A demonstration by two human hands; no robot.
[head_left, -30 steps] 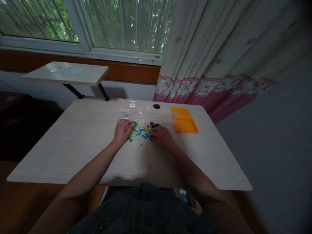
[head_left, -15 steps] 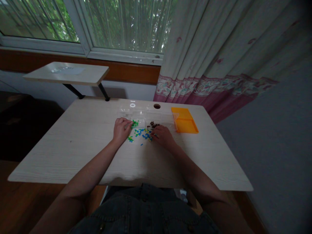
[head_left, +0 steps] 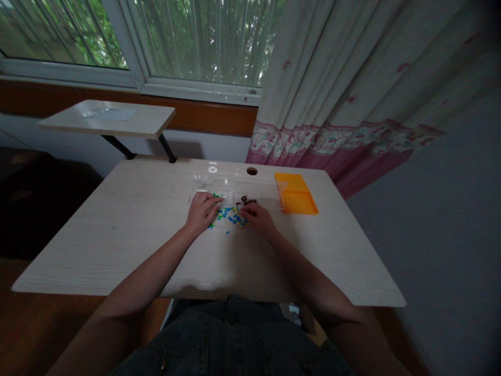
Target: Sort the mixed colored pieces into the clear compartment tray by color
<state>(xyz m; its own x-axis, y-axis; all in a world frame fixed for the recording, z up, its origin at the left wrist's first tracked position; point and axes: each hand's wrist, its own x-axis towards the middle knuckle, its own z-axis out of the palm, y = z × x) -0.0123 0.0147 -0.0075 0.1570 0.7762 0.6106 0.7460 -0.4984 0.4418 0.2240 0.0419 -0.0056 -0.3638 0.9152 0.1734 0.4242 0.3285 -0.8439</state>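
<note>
A loose spread of small blue, yellow and green pieces [head_left: 236, 219] lies on the table between my hands. My left hand [head_left: 200, 213] is over the left side of this spread and the near edge of a clear plastic compartment box [head_left: 246, 186]. Its thumb and forefinger are apart, and no piece shows between them. Green pieces [head_left: 217, 195] are partly hidden behind its fingers. Fingertips of my right hand [head_left: 259, 218] are pinched together at the right of the spread; whatever they hold is too small to see. Dark brown pieces [head_left: 245, 199] are in the box just beyond that hand.
An orange two-part tray [head_left: 298, 201] stands right of the clear box. Behind the box is a round cable hole [head_left: 252, 171] in the wooden table [head_left: 133, 224]. A raised shelf [head_left: 144, 121] rises at the back left, and a curtain hangs behind the table.
My left hand has shifted right and slightly nearer, away from the green pieces and over the spread's left part. My right hand has moved slightly left, its fingertips drawn together.
</note>
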